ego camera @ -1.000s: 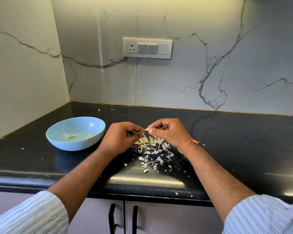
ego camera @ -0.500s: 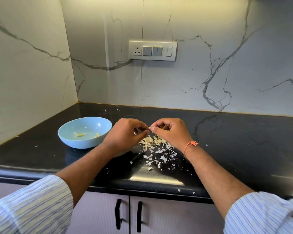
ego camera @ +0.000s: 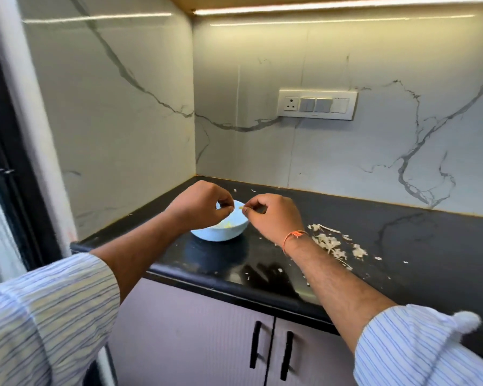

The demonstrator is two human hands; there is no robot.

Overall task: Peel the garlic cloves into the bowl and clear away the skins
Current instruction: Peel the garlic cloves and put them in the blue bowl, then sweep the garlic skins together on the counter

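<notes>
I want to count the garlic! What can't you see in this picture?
- Head view: the left hand and right hand cover much of the bowl, so no count.
- The bit pinched by the right hand: too small.
- Whether the left fingers hold anything: hidden.

This is a home kitchen. A polished black stone countertop (ego camera: 402, 246) runs into a corner under white marble-look wall panels (ego camera: 346, 162) with grey veins, lit by a light strip (ego camera: 318, 8) under an overhead cabinet. A socket-and-switch plate (ego camera: 317, 104) sits on the back wall, pale cabinet doors (ego camera: 207, 330) with black bar handles (ego camera: 255, 344) stand below the counter, and garlic skins (ego camera: 329, 242) lie scattered beside a light blue bowl (ego camera: 221, 234).
</notes>
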